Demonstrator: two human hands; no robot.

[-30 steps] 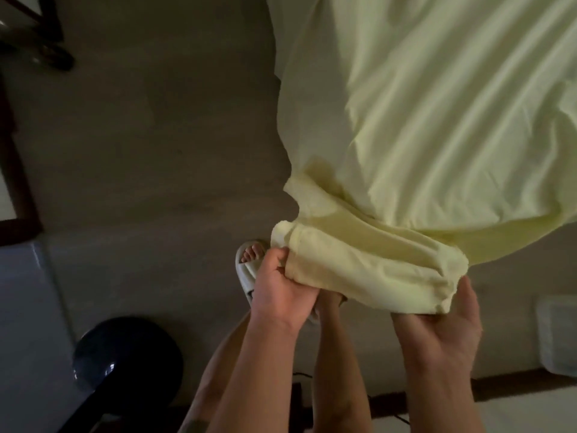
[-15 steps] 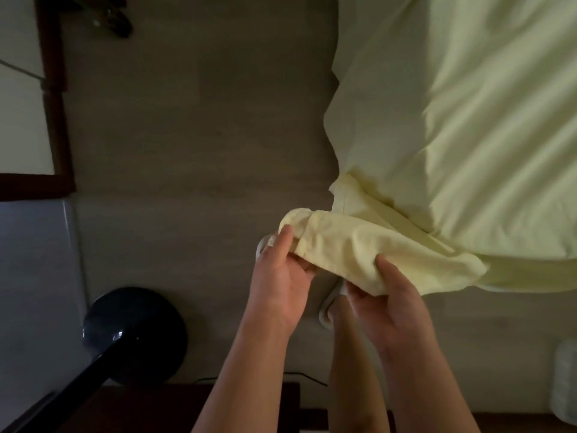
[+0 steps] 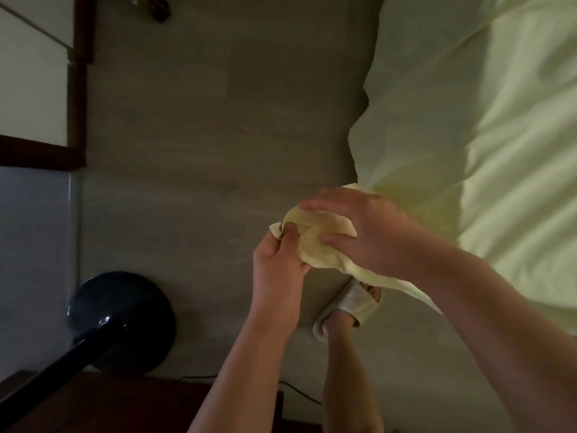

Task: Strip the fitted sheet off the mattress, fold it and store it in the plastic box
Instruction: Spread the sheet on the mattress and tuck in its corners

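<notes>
The pale yellow-green fitted sheet (image 3: 487, 126) covers the bed on the right and hangs down its side. One gathered corner of the sheet is bunched over the floor at centre. My left hand (image 3: 278, 260) pinches the tip of that corner from below. Resting on top of the bunch with fingers spread, my right hand (image 3: 365, 232) grips the cloth with its thumb underneath. The mattress itself is hidden under the sheet. No plastic box is in view.
A dark round lamp base (image 3: 125, 314) with its pole stands on the floor at lower left. My foot in a light slipper (image 3: 349, 307) is below the hands. A dark wooden surface (image 3: 109, 404) and a cable lie along the bottom edge; a framed panel (image 3: 78, 89) stands at left.
The view has shifted so the bed sits further right. My right hand moved from under the bunched corner to on top of it, closer to my left hand, and the bunch got smaller.
</notes>
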